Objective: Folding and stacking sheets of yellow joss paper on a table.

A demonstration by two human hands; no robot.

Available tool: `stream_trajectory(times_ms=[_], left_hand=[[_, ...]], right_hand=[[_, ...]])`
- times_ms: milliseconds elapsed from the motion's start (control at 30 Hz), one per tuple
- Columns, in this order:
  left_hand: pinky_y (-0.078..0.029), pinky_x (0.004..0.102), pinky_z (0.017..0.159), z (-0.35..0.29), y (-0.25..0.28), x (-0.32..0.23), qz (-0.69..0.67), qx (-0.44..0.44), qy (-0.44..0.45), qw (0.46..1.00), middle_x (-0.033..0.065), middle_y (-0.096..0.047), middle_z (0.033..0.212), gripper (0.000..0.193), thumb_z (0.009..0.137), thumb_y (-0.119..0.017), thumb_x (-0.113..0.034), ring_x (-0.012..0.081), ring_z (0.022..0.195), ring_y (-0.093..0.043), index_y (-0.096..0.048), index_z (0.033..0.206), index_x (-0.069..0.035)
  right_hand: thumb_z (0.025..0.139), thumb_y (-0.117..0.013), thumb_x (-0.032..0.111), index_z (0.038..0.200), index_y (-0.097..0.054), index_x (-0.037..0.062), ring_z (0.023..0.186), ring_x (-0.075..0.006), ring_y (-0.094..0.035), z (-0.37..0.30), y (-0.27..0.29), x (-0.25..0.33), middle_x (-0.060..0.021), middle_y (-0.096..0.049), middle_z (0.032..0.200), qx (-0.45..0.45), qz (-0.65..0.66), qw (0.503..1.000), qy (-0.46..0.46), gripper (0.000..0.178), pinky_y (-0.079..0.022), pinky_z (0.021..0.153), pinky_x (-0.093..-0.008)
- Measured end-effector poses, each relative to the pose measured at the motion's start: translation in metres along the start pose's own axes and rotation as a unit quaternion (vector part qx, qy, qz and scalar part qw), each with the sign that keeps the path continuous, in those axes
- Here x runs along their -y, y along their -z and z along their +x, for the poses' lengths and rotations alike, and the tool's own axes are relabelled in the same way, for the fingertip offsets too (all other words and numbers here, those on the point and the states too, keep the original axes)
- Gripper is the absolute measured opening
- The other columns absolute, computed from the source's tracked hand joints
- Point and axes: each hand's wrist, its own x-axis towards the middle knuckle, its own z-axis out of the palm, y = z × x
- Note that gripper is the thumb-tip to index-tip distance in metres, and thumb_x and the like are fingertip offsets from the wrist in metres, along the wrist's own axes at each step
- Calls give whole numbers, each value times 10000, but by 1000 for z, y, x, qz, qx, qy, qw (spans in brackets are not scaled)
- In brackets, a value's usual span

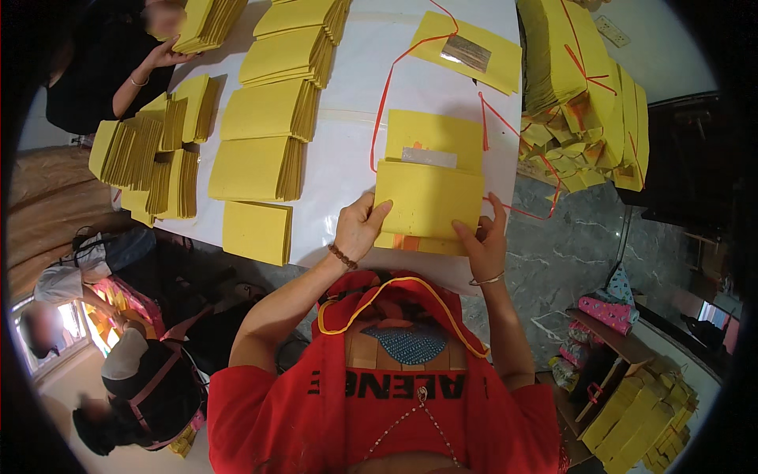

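Observation:
A folded stack of yellow paper [429, 197] lies at the front edge of the white-covered table, before my chest. A silver patch [430, 157] shows on the sheet just behind its fold, and an orange mark shows below its near edge. My left hand [362, 227] grips its left side, thumb on top and fingers beneath. At the right near corner my right hand [482, 238] holds it too, thumb pressed on the paper and index finger stretched along the side. What the lower fingers do underneath is hidden.
Folded yellow bundles [257, 170] stand in a row on the white table [347, 158]. Farther back lies a yellow sheet [422, 51] with a silver patch, near a red string [387, 91]. Tall yellow paper piles [568, 63] rise at right. A co-worker's hand [164, 55] holds a bundle.

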Motion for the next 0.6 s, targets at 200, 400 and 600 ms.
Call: stream_trajectory(times_ms=[200,400,600], left_hand=[[-311,184,451,-4,-1,11,-45,-3,15,999,-49,-472,600,150,871,-594,-142,18,520,-386,-568,803,-11],[-319,182,460,2,-5,15,-79,-11,34,996,-33,-504,641,128,877,-581,-120,21,535,-399,-535,845,-6],[-315,179,454,6,-6,5,-84,-7,48,995,-10,-542,678,113,892,-557,-108,25,535,-414,-515,854,-10]], right_hand=[[764,-692,140,1127,-576,19,578,-57,-390,-4,1,0,-23,-582,786,18,-139,989,52,400,-335,513,-200],[746,-706,121,1093,-599,17,620,-79,-458,-2,1,-1,-52,-628,864,17,-128,991,33,377,-395,562,-205],[742,-709,113,1115,-595,14,599,-55,-443,2,-2,-14,-29,-622,821,-1,-93,995,16,403,-380,540,-186]])
